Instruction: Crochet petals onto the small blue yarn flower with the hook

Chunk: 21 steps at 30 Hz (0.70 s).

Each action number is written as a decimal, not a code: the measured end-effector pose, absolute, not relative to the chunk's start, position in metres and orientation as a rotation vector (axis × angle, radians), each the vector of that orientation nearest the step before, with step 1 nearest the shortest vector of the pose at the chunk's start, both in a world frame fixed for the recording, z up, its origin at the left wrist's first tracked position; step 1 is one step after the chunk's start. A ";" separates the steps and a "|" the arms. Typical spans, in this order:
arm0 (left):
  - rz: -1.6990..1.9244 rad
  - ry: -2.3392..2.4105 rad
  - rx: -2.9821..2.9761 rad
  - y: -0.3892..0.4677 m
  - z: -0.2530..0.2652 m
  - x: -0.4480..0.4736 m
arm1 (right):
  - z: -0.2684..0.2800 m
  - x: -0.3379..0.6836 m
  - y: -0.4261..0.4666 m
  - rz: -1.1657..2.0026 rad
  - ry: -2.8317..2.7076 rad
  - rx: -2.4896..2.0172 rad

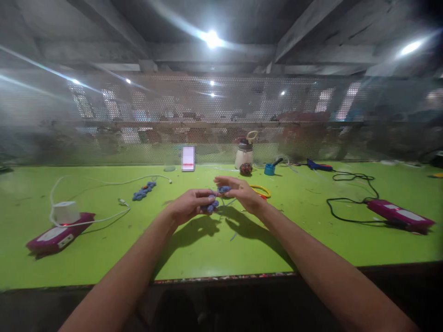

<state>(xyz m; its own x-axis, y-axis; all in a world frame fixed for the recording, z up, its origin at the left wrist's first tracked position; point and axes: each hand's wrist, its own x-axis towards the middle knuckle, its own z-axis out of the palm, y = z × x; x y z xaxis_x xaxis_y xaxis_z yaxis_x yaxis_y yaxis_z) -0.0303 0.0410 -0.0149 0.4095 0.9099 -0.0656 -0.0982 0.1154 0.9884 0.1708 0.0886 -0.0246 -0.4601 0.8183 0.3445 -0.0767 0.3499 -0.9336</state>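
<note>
Over the middle of the table, my left hand is closed round a lumpy blue-purple piece of knotted cord. My right hand pinches another blue-purple knotted bit between thumb and fingers. Thin strands run between the two hands; whether both bits are one piece I cannot tell. A similar blue-purple knotted strip with an orange spot lies on the table to the left. Just beyond my right wrist is a yellow ring-shaped coil, partly covered by my hand.
A magenta power strip with a white plug and cable sits left; another power strip with black cord lies right. At the back stand a phone, a bottle, a dark cord ball and a blue pot. Mesh rises behind.
</note>
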 end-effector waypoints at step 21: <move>0.800 0.928 1.455 0.051 -0.021 -0.050 | 0.000 0.232 0.118 1.148 -1.860 -0.916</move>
<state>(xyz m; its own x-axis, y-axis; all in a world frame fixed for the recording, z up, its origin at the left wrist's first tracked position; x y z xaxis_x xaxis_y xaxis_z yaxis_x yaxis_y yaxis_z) -0.0504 0.0511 -0.0210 0.4499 0.8924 -0.0353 0.0971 -0.0096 0.9952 0.2317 0.1180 -0.0005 -0.4604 0.8585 0.2260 0.1832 0.3410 -0.9220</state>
